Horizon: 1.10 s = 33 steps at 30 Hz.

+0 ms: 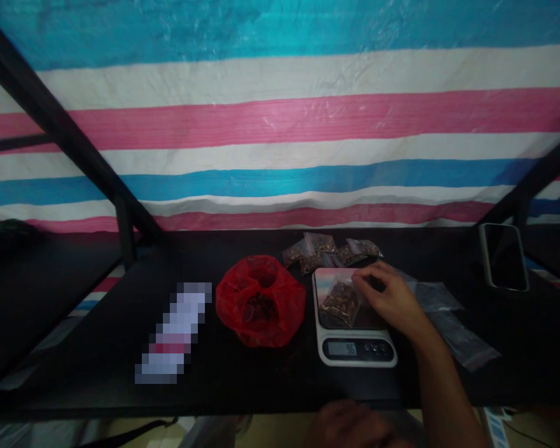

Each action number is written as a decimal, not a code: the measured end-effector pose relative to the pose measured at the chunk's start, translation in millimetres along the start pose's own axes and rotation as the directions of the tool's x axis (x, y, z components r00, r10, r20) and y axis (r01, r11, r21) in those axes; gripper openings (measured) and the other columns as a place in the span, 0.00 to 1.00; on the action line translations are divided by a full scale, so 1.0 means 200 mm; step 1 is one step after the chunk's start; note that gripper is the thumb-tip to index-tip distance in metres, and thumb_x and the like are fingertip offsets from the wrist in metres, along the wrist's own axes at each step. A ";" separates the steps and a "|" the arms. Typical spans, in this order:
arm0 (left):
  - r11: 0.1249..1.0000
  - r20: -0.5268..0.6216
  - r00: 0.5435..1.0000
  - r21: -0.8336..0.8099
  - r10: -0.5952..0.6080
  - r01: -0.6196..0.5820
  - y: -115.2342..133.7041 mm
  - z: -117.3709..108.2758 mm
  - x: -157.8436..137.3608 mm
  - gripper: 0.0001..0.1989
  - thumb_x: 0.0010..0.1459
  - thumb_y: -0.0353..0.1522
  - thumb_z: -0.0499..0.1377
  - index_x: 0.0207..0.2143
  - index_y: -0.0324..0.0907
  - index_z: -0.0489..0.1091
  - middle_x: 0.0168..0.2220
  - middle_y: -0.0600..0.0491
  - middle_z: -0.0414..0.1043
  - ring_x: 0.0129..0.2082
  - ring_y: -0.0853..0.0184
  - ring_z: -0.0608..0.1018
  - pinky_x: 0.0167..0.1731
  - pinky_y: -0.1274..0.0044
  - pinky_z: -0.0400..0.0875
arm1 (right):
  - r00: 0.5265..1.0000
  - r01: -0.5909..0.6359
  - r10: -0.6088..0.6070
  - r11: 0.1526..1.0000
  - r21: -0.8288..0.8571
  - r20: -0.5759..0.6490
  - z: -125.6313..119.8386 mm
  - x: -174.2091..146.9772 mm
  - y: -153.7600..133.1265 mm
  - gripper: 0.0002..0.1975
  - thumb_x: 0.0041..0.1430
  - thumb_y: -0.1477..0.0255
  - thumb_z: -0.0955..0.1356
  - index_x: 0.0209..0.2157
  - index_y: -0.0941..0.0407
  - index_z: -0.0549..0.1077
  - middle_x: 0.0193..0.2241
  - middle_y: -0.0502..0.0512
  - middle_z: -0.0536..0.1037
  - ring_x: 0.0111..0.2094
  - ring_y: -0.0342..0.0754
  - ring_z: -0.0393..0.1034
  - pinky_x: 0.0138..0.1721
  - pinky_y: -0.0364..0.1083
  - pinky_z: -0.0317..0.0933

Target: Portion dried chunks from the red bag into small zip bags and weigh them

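Flanking scale [359,334]: red bag [287,298], pouches [464,339]

Scale display [342,348]: digits 96, decimal point unclear

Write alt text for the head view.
A right hand pinches the top of a clear plastic bag of brown pieces on a digital scale. Filled zip bags lie behind the scale; an open red plastic bag sits to its left, a smartphone at far right.

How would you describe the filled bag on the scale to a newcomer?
On the black table, find the white scale. On it lies a clear bag of brown pieces; unlike the filled bags behind, it has the right hand at its top.
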<state>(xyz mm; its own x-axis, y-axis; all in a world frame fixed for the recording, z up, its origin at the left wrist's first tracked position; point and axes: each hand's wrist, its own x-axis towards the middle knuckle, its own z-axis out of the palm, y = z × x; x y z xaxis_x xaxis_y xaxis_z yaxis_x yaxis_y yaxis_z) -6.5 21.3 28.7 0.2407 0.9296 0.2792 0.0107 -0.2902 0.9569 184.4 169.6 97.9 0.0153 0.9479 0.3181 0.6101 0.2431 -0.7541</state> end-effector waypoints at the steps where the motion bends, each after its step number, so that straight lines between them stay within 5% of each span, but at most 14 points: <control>1: 0.999 -0.045 0.998 0.002 0.040 -0.039 0.00 -0.01 0.02 0.10 0.60 0.48 0.67 0.32 0.55 0.79 0.24 0.52 0.73 0.25 0.62 0.76 0.30 0.68 0.79 | 1.000 0.015 -0.016 0.999 0.041 0.023 -0.01 0.00 -0.02 0.12 0.61 0.60 0.70 0.31 0.53 0.81 0.34 0.56 0.79 0.41 0.55 0.73 0.49 0.53 0.62; 3: 0.985 -0.213 0.961 0.036 0.174 -0.170 0.02 -0.01 0.08 0.07 0.60 0.44 0.67 0.37 0.55 0.78 0.28 0.53 0.75 0.29 0.62 0.78 0.34 0.70 0.78 | 0.992 0.051 -0.069 0.986 0.161 0.109 -0.04 -0.01 -0.08 0.12 0.62 0.60 0.71 0.30 0.53 0.80 0.35 0.55 0.77 0.41 0.54 0.73 0.48 0.52 0.62; 5: 0.914 -0.522 0.753 0.173 0.400 -0.366 0.08 -0.03 0.13 0.11 0.62 0.40 0.66 0.47 0.55 0.76 0.39 0.52 0.77 0.39 0.62 0.80 0.42 0.70 0.78 | 0.957 0.084 -0.157 0.955 0.285 0.242 -0.07 -0.03 -0.19 0.13 0.65 0.60 0.71 0.30 0.52 0.79 0.36 0.54 0.76 0.42 0.52 0.72 0.47 0.50 0.62; 6: 0.915 -0.603 0.693 0.196 0.395 -0.352 0.12 -0.05 0.15 0.20 0.61 0.42 0.67 0.55 0.53 0.73 0.48 0.48 0.76 0.47 0.59 0.79 0.46 0.69 0.77 | 0.926 0.093 -0.203 0.939 0.330 0.317 -0.08 -0.05 -0.25 0.13 0.66 0.60 0.71 0.30 0.52 0.78 0.36 0.53 0.76 0.41 0.51 0.72 0.46 0.49 0.62; 7: 0.945 -0.634 0.706 0.143 0.316 -0.294 0.16 -0.08 0.17 0.28 0.59 0.45 0.69 0.59 0.51 0.70 0.55 0.45 0.73 0.53 0.56 0.78 0.51 0.67 0.76 | 0.888 0.097 -0.246 0.926 0.366 0.388 -0.07 -0.06 -0.31 0.13 0.67 0.61 0.71 0.29 0.52 0.78 0.35 0.52 0.76 0.41 0.50 0.72 0.45 0.48 0.62; 8: 0.978 -0.570 0.800 0.035 0.189 -0.206 0.19 -0.12 0.19 0.33 0.57 0.45 0.70 0.62 0.50 0.67 0.59 0.44 0.72 0.57 0.54 0.77 0.53 0.66 0.75 | 0.847 0.098 -0.283 0.915 0.391 0.449 -0.06 -0.07 -0.37 0.13 0.67 0.62 0.72 0.30 0.52 0.78 0.35 0.52 0.76 0.40 0.49 0.72 0.44 0.47 0.62; 10: 0.973 -0.310 0.947 -0.232 -0.085 0.012 0.25 -0.21 0.22 0.33 0.55 0.41 0.73 0.60 0.48 0.66 0.54 0.46 0.76 0.52 0.56 0.80 0.50 0.68 0.77 | 0.788 0.105 -0.325 0.908 0.407 0.522 0.00 -0.10 -0.48 0.10 0.68 0.65 0.72 0.31 0.52 0.79 0.35 0.51 0.77 0.40 0.48 0.72 0.44 0.46 0.62; 11: 0.920 -0.191 0.956 -0.364 -0.224 0.143 0.27 -0.26 0.23 0.33 0.54 0.40 0.74 0.58 0.47 0.65 0.49 0.47 0.79 0.46 0.58 0.82 0.45 0.69 0.78 | 0.775 0.107 -0.331 0.908 0.404 0.539 0.04 -0.10 -0.52 0.09 0.67 0.66 0.72 0.32 0.52 0.80 0.35 0.51 0.77 0.40 0.48 0.72 0.44 0.46 0.63; 14: 0.791 -0.045 0.922 -0.531 -0.385 0.304 0.29 -0.39 0.25 0.28 0.55 0.41 0.71 0.52 0.43 0.64 0.30 0.55 0.77 0.27 0.66 0.80 0.33 0.74 0.75 | 0.818 0.105 -0.298 0.919 0.381 0.492 0.19 -0.09 -0.58 0.06 0.68 0.67 0.71 0.38 0.52 0.81 0.36 0.51 0.80 0.40 0.48 0.73 0.44 0.46 0.64; 17: 0.908 -0.386 0.853 -0.366 -0.350 0.207 0.27 -0.49 0.24 0.19 0.54 0.38 0.70 0.42 0.42 0.67 0.27 0.58 0.72 0.26 0.71 0.75 0.30 0.79 0.71 | 0.896 0.128 -0.236 0.948 0.290 0.376 0.36 -0.07 -0.59 0.06 0.68 0.72 0.69 0.40 0.53 0.81 0.39 0.52 0.82 0.43 0.49 0.75 0.48 0.48 0.65; 19: 0.969 -0.619 0.748 -0.187 -0.241 0.158 0.24 -0.56 0.22 0.17 0.53 0.36 0.70 0.41 0.42 0.68 0.31 0.57 0.73 0.29 0.70 0.76 0.32 0.79 0.72 | 0.874 0.195 -0.268 0.958 0.212 0.406 0.46 -0.07 -0.60 0.08 0.66 0.77 0.70 0.39 0.52 0.81 0.41 0.52 0.83 0.45 0.50 0.76 0.52 0.50 0.64; 21: 0.986 -0.721 0.676 -0.063 -0.153 0.156 0.21 -0.62 0.20 0.16 0.54 0.36 0.68 0.42 0.43 0.68 0.35 0.55 0.74 0.32 0.69 0.77 0.34 0.77 0.74 | 0.818 0.289 -0.319 0.947 0.137 0.479 0.54 -0.07 -0.61 0.11 0.65 0.81 0.69 0.41 0.51 0.82 0.43 0.52 0.83 0.47 0.50 0.75 0.54 0.51 0.64; 28: 0.963 -0.707 0.703 0.134 -0.074 0.235 0.13 -0.73 0.21 0.16 0.57 0.33 0.64 0.48 0.43 0.69 0.46 0.49 0.76 0.46 0.60 0.80 0.51 0.67 0.75 | 0.807 0.428 -0.297 0.890 -0.159 0.510 0.64 -0.10 -0.63 0.17 0.65 0.78 0.71 0.52 0.50 0.81 0.52 0.55 0.82 0.53 0.57 0.74 0.57 0.60 0.64; 33: 0.921 -0.653 0.739 0.163 -0.167 0.353 0.12 -0.72 0.22 0.16 0.60 0.28 0.62 0.51 0.45 0.69 0.43 0.49 0.80 0.44 0.59 0.82 0.48 0.67 0.75 | 0.839 0.434 -0.284 0.864 -0.256 0.465 0.64 -0.07 -0.61 0.14 0.64 0.77 0.72 0.50 0.50 0.81 0.52 0.55 0.83 0.54 0.58 0.75 0.57 0.60 0.64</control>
<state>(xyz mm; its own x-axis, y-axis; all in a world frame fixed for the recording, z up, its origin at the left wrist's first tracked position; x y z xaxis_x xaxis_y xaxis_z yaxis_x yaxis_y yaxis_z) -135.8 88.7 76.0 -0.4579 0.8835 0.0986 0.2532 0.0233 0.9671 9.0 152.2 111.2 -0.5281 0.8218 0.2137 0.7364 0.5686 -0.3666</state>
